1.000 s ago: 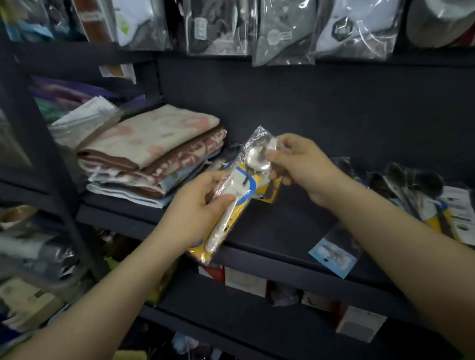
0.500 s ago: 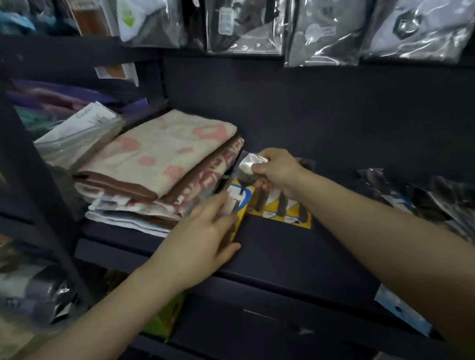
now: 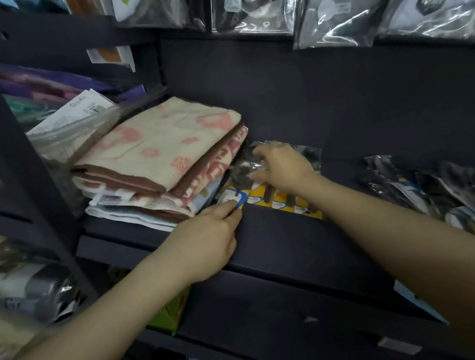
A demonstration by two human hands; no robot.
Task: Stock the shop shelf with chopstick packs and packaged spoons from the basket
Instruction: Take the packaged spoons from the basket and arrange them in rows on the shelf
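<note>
A packaged spoon [image 3: 233, 199] in a clear wrapper with a blue, white and yellow card lies on the dark shelf [image 3: 279, 242], tight against a stack of folded towels. It partly overlaps a yellow pack [image 3: 285, 203] of dark-handled utensils. My right hand [image 3: 282, 167] grips the crinkled clear top end of the spoon pack, fingers curled over it. My left hand [image 3: 207, 240] reaches in from below, and its straight fingertips touch the pack's lower end. The spoon itself is mostly hidden under my right hand.
Folded pink and cream towels [image 3: 159, 158] fill the shelf's left part. More wrapped utensil packs [image 3: 432, 183] lie at the right. Plastic bags [image 3: 330, 8] hang from above. A dark upright post [image 3: 13, 159] borders the left. Lower shelves hold boxes.
Both hands carried the spoon pack from mid-air down onto the shelf beside the towels. My left hand let go of its middle and slid back to the lower end.
</note>
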